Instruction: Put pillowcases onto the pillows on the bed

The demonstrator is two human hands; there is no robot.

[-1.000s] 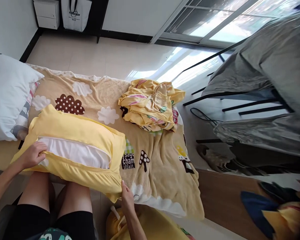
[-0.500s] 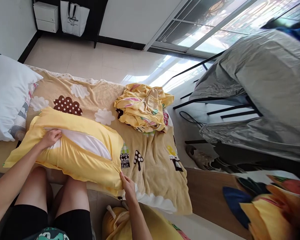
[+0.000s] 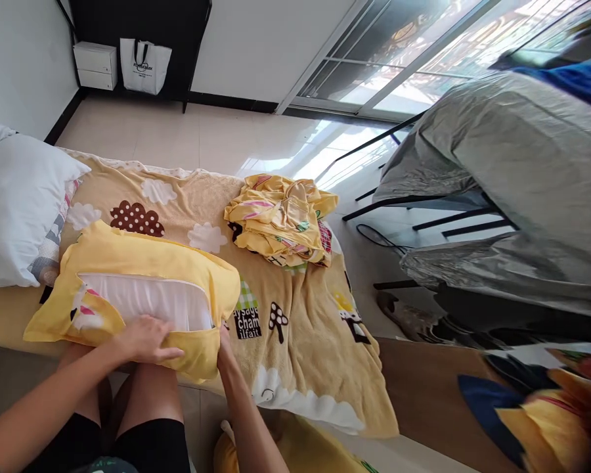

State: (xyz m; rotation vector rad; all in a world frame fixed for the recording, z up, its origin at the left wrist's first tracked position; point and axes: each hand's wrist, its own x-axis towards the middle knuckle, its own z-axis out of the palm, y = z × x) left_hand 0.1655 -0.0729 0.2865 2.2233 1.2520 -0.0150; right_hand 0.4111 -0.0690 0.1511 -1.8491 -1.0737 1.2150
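Note:
A white pillow (image 3: 152,299) lies partly inside a yellow pillowcase (image 3: 142,256) at the near edge of the bed. The case's long opening gapes and shows the white filling. My left hand (image 3: 145,340) lies on the near flap of the pillowcase, fingers pressed down on the fabric. My right hand (image 3: 223,341) grips the case's right corner by the opening; its fingers are mostly hidden under the cloth. My bare knees show below the bed edge.
A beige blanket (image 3: 295,328) with clouds and mushrooms covers the bed. A crumpled yellow printed cloth (image 3: 280,220) lies further back. A white pillow (image 3: 14,203) sits at left. Grey covered furniture (image 3: 512,184) stands at right. More yellow fabric (image 3: 295,453) lies by my legs.
My left hand moved from the far left of the opening to the near flap at the middle. My right hand shifted left along the corner, and the case bunched shorter.

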